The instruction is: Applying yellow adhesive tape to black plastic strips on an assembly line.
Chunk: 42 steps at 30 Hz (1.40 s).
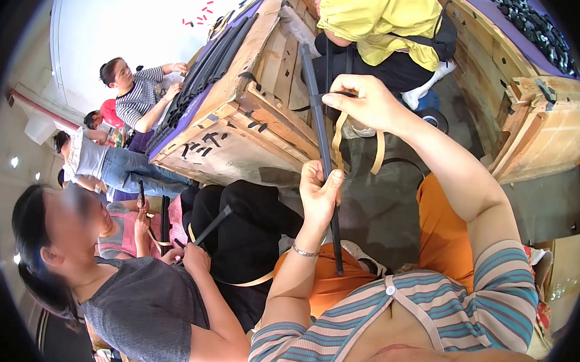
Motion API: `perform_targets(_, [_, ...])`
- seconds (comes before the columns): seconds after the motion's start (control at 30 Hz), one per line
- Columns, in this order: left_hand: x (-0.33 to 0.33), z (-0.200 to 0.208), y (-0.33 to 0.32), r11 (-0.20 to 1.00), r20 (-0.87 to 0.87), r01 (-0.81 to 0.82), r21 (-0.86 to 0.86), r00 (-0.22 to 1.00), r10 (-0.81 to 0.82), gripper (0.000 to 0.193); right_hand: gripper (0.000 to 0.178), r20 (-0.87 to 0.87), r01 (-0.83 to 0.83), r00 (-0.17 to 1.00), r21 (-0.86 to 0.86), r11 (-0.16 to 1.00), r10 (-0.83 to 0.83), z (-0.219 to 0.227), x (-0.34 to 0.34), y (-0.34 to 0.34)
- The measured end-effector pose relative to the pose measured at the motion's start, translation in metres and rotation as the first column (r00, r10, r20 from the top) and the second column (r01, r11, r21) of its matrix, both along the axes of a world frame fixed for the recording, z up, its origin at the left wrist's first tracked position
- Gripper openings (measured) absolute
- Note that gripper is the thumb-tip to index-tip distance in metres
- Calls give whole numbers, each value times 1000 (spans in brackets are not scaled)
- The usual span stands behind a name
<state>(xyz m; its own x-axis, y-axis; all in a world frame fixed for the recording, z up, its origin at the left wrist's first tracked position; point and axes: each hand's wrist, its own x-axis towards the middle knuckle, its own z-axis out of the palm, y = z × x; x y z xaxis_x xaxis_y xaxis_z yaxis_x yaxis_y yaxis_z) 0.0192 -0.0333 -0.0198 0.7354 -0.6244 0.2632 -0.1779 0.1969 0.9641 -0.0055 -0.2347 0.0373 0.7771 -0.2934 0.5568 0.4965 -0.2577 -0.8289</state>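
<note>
A long black tube (324, 140) slants upright in front of me, its lower end over my orange-clad leg. My left hand (322, 192) is wrapped round it below the middle, thumb pressed along its side. Higher up, my right hand (364, 101) pinches a dark strip (336, 94) that meets the tube. From below the right hand hang tan ribbon-like strips (378, 152), one of them close alongside the tube. Whether the tan and dark strips are one piece, I cannot tell.
Wooden crate-like tables (241, 124) stand ahead, one with a purple cover and several black tubes (211, 67). A person in yellow (381, 23) sits opposite. At my left a person in grey (142, 310) holds a similar dark tube (213, 224). A black roll (433, 120) lies on the floor.
</note>
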Motion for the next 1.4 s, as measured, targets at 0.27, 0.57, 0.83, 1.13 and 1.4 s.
perform_targets(0.27, [6,6,12,991,55,68,-113,997,-62,14,26,-26,-58,998,82,995,60,10,-16,7])
perform_targets(0.57, [5,10,17,985,70,126,-118,991,-118,16,26,-86,-4,996,18,1000,5,17,-24,9])
perform_targets(0.83, [-1,24,20,987,8,120,-106,993,-120,25,25,-6,10,1000,-2,1000,-10,17,-25,5])
perform_targets(1.13, [0,32,14,975,-221,174,-138,954,-201,32,26,8,64,998,-12,998,-64,15,-24,-1])
perform_targets(1.4, [-1,25,7,972,-284,146,-183,939,-194,30,23,-25,4,1000,-12,1000,-5,25,-38,10])
